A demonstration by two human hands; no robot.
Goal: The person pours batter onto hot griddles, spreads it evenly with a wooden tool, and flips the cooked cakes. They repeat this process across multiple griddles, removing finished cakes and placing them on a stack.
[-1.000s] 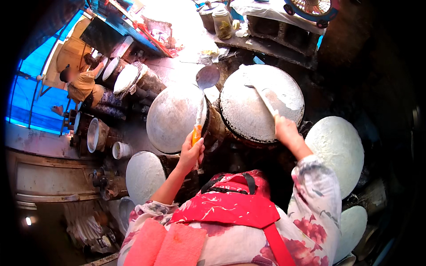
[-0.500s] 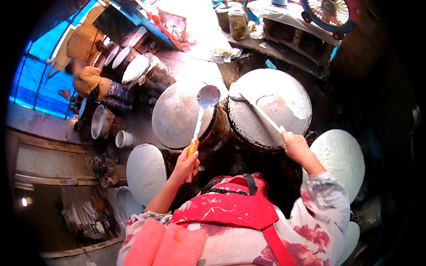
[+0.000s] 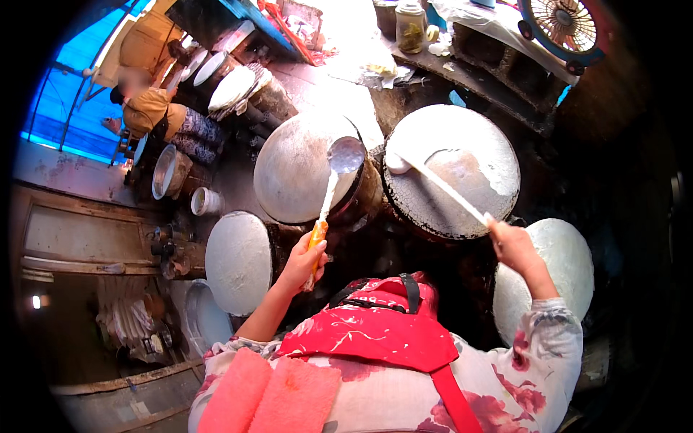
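Ladle looked light and stiff, left hand fisted round its orange handle, right hand gripping the spreader stick.

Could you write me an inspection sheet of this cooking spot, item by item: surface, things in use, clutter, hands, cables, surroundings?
Surface: two round domed griddles side by side, the left griddle pale grey, the right griddle partly coated in white batter.
Job's things: metal ladle with an orange handle, its bowl over the left griddle's edge; long white spreader stick lying across the right griddle.
Clutter: round whitish discs on both sides; jars on the far shelf.
Hands: left hand grips the ladle handle; right hand grips the spreader stick.
Cables: nothing seen.
Surroundings: a fan top right; another person crouched at the far left beside bowls.
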